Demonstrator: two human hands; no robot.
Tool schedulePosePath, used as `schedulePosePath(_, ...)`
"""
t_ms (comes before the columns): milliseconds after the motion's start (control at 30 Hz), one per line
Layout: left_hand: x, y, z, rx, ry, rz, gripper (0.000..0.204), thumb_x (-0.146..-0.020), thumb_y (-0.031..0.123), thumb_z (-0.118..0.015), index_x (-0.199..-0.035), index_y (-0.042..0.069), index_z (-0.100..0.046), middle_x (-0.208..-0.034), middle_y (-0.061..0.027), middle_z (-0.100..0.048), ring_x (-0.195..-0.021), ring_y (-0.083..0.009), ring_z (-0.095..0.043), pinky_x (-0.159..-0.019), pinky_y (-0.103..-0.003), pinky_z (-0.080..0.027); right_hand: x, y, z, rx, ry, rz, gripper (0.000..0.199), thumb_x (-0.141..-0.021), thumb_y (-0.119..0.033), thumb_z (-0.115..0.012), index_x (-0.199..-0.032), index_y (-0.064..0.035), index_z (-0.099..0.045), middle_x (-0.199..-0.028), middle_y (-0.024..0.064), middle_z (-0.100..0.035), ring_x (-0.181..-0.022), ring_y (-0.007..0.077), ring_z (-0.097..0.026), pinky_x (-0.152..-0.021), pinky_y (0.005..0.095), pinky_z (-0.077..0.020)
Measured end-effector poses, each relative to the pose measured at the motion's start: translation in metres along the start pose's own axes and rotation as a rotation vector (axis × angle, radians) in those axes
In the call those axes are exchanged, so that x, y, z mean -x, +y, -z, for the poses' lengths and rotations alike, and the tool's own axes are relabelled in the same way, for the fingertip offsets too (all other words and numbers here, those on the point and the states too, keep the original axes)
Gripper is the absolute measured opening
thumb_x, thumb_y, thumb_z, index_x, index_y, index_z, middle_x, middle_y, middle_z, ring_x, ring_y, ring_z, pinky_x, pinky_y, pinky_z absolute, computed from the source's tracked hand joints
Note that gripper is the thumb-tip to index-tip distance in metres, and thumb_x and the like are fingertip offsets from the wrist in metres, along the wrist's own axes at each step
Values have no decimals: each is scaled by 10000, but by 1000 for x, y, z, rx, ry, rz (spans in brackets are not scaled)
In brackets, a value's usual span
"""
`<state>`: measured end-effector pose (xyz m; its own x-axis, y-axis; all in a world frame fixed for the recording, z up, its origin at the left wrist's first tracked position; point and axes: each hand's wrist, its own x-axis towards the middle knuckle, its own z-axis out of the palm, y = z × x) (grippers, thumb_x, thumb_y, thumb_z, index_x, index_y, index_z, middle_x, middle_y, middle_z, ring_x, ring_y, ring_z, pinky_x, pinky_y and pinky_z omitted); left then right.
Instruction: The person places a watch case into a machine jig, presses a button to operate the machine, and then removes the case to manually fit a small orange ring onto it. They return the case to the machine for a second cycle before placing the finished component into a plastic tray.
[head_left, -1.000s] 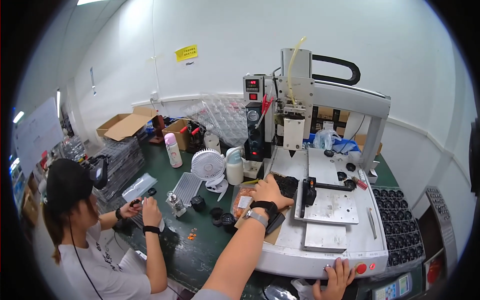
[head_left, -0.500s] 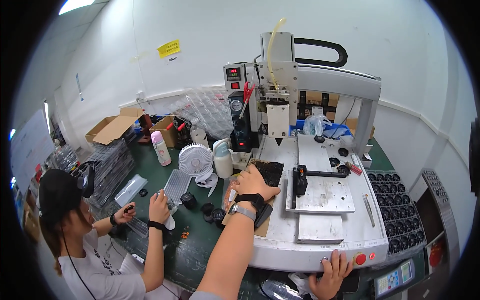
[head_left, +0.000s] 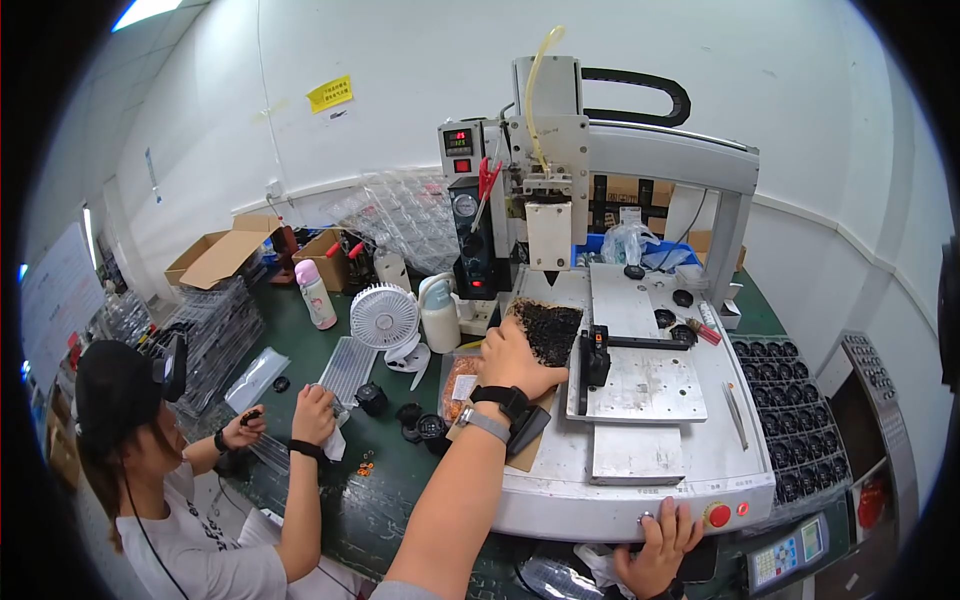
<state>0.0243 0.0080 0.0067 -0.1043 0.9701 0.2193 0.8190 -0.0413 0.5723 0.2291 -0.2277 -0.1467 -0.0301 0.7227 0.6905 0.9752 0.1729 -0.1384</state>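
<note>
My left hand [head_left: 520,362] grips the lower edge of a flat sheet [head_left: 550,332] crusted with black residue, at the left side of the white benchtop machine [head_left: 620,500]. My thumb points right, and the hand hides part of the sheet. Brown board [head_left: 524,458] shows below the wrist. Above the sheet hangs the machine's head [head_left: 549,237] with a pointed tip. Right of the sheet, a black clamp-like fixture [head_left: 596,355] stands on a metal plate [head_left: 650,392]. My right hand [head_left: 658,548] rests with fingers apart on the machine's front edge, at a small button [head_left: 645,518].
A co-worker [head_left: 190,480] sits at the left, handling small parts. A fan [head_left: 386,318], a pump bottle [head_left: 440,320] and black round parts [head_left: 432,428] stand between us. Tweezers [head_left: 735,415], a red button [head_left: 717,515] and a tray of black parts [head_left: 790,420] lie right.
My left hand has shifted the black-crusted sheet up and right, with its face tilted more into view. My right hand stays at the front button. The whole view has shifted slightly.
</note>
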Motion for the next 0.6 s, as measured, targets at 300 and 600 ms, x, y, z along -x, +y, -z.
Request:
schedulePosePath(300, -2, -2, -5, 105, 30, -151, 1005, -526, 363, -790, -1299, -26, -279, -1248, -265, -365, -1184, -406, -369, -1024, -432, -318, 1, 0, 1, 18, 3, 3, 489, -631, -195, -604, -1093, -122, -460, -1329, 182, -439, -1270, 395, -333, -1034, 622, -121)
schedulePosePath(600, -3, -3, -8, 113, 50, -191, 974, -529, 349, -795, -1278, -29, -297, -1233, -259, -367, -1174, -399, -366, -1022, -427, -312, -14, -5, 10, -14, 94, 71, 555, -627, -205, -669, -1139, -69, -502, -1285, 190, -482, -1192, 389, -405, -1008, 580, -191)
